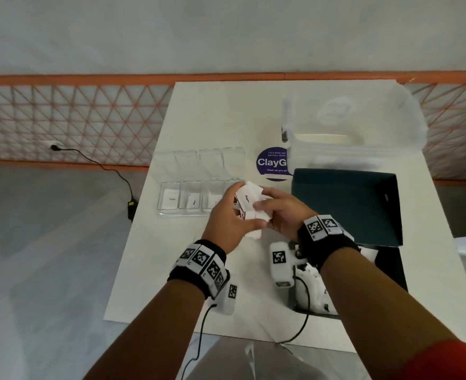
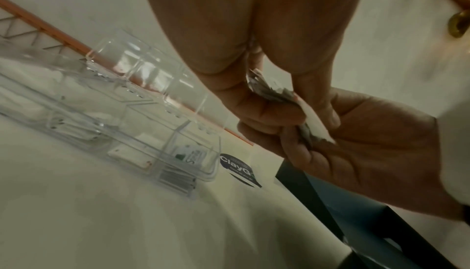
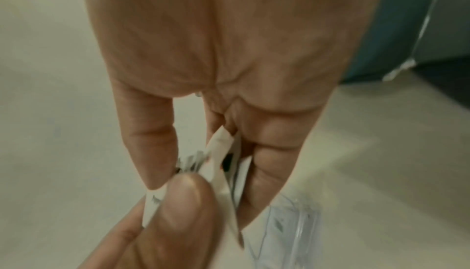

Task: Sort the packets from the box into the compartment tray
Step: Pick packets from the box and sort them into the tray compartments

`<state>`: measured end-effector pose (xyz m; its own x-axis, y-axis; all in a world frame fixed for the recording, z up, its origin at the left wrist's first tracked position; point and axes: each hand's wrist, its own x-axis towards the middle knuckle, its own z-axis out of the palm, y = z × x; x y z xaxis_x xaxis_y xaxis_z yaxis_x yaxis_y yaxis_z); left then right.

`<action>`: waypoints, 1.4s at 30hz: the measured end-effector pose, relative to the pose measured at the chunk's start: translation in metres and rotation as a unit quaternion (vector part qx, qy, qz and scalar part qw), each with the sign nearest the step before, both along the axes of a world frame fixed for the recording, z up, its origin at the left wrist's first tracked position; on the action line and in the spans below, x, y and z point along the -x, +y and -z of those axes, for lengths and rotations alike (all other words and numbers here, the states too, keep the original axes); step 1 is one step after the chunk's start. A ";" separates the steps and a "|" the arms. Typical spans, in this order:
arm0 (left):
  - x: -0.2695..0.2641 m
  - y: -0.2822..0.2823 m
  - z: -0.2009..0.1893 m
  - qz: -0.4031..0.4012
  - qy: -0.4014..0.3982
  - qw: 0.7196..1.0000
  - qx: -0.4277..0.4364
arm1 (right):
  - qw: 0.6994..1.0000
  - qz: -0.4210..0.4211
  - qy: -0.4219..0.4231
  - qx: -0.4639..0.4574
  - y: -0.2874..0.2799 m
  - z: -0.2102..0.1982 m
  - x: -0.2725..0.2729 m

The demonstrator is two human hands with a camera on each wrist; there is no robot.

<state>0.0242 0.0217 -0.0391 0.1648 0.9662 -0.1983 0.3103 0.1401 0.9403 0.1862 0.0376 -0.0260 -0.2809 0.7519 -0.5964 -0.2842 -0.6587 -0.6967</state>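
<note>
Both hands are meeting above the table (image 1: 188, 270), the left hand (image 1: 227, 215) and the right hand (image 1: 284, 215) together pinching a bunch of white packets (image 1: 249, 200). To their left the clear compartment tray (image 1: 171, 212) is sitting near the table's left edge, its right end just under the packets. Rightward, the dark box (image 1: 347, 204) is lying open beside the right wrist.

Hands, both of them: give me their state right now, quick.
Left hand: fingers closed on the bunch of white packets.
Right hand: fingers closed on the same packets.
</note>
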 end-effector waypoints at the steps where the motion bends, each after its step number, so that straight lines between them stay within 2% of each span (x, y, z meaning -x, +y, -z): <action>1: 0.004 0.003 0.002 -0.004 -0.007 1.000 0.000 | 1.000 0.012 0.007 0.003 0.002 0.002 0.004; 7: 0.020 0.010 0.011 -0.032 -0.018 0.999 0.004 | 0.997 0.069 0.016 0.005 0.009 0.009 0.028; 12: 0.031 0.010 0.019 -0.078 -0.063 0.995 0.024 | 0.992 0.121 0.037 0.002 0.017 0.009 0.043; 17: 0.035 0.016 0.018 -0.112 -0.090 0.990 0.007 | 0.987 0.156 0.035 -0.006 0.019 0.014 0.058; 22: 0.038 0.022 0.016 -0.106 -0.093 0.990 -0.001 | 0.982 0.147 0.114 0.000 0.011 0.019 0.067; 24: 0.039 0.022 0.016 -0.088 -0.048 0.995 -0.013 | 0.983 0.129 0.132 -0.009 0.008 0.019 0.070; 26: 0.040 0.022 0.014 -0.064 0.063 0.994 -0.056 | 0.982 0.121 0.142 -0.005 0.007 0.018 0.072; 28: 0.041 0.023 0.012 -0.041 0.192 0.974 -0.114 | 0.981 0.126 0.146 0.003 0.007 0.016 0.072; 30: 0.043 0.023 0.011 -0.034 0.254 0.955 -0.150 | 0.981 0.135 0.138 0.009 0.006 0.015 0.072; 32: 0.043 0.025 0.009 -0.050 0.235 0.962 -0.132 | 0.983 0.138 0.119 0.012 0.007 0.015 0.072; 36: 0.048 0.027 0.006 -0.077 0.119 0.989 -0.035 | 0.982 0.169 0.077 0.021 0.010 0.020 0.070; 42: 0.064 0.030 0.002 -0.084 0.037 0.996 0.022 | 0.984 0.178 0.013 0.010 0.012 0.023 0.069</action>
